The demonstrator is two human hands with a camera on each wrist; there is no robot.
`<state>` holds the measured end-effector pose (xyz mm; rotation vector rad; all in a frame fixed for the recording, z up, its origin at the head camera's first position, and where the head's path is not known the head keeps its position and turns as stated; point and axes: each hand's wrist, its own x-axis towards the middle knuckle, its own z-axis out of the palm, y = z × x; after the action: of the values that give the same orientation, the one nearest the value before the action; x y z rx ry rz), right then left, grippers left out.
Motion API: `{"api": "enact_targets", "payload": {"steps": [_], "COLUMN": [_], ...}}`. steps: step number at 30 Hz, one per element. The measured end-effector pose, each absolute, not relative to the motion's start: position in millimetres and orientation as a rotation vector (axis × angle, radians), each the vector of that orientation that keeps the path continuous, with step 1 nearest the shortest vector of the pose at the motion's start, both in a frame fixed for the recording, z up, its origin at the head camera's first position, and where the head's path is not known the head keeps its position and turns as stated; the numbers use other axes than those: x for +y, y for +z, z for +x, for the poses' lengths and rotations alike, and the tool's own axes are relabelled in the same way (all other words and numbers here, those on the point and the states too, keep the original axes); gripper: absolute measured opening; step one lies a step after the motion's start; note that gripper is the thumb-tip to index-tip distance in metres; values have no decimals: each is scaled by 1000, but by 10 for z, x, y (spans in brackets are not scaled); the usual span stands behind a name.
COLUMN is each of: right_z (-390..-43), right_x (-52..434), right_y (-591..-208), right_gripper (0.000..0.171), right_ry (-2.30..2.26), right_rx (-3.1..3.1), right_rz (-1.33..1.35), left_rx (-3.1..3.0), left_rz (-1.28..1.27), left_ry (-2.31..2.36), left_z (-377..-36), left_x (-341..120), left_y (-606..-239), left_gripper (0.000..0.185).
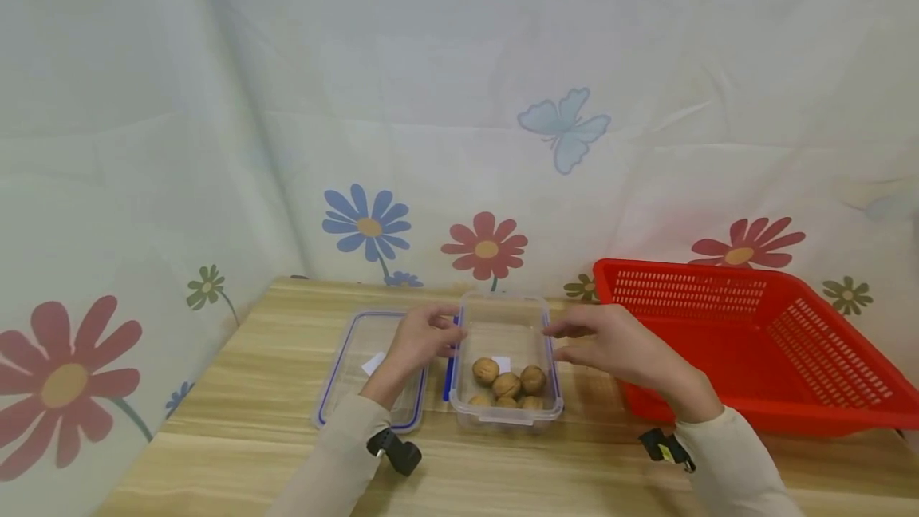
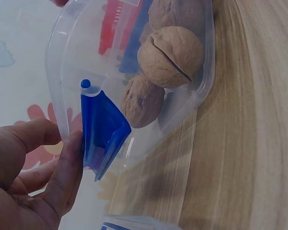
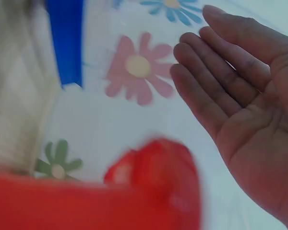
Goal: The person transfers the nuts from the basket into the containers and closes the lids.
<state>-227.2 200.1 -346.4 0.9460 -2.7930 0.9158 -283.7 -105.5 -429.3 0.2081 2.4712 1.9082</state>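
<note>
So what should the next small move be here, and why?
I'd probably bring the right hand in to the right rim of the clear plastic container with blue clips. That hand's fingers are extended and hold nothing, while the left hand is at the left rim; a two-sided hold might suit its load of brown, round walnuts.

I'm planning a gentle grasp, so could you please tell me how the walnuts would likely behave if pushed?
The walnuts would probably roll, being rounded. Their grooved shells look hard, so likely won't squash. The clear container around them should probably stop them.
</note>
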Motion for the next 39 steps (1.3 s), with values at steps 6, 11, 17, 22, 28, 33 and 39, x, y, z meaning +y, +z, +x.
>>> {"api": "enact_targets", "payload": {"steps": [6, 11, 17, 22, 28, 33, 39], "right_z": [-2217, -2221, -2328, -2480, -2697, -2861, -3038], "right_x": [2217, 2394, 2569, 2709, 2879, 2996, 3096], "right_y": [-3186, -2958, -2743, -2696, -2769, -2873, -3053], "right_gripper": [32, 32, 35, 39, 43, 46, 44], "right_ry": [854, 833, 796, 812, 868, 909, 931], "right_rx": [-2666, -2607, -2642, -2743, -2821, -2876, -2900], "right_rz": [869, 867, 832, 705, 609, 556, 554], "left_rx": [2469, 2479, 2492, 2498, 2493, 2502, 2506], "left_rz": [216, 215, 215, 211, 201, 197, 196], "left_ry": [1903, 1901, 1892, 1888, 1887, 1877, 1876], "left_z": [-2820, -2812, -2805, -2816, -2809, -2815, -2820], "left_x": [-1052, -1060, -1068, -1060, -1056, -1054, -1055], "left_y": [-4275, -4272, -4275, -4276, -4265, -4269, -4283], "left_gripper": [45, 45, 45, 45, 45, 45, 45]}}
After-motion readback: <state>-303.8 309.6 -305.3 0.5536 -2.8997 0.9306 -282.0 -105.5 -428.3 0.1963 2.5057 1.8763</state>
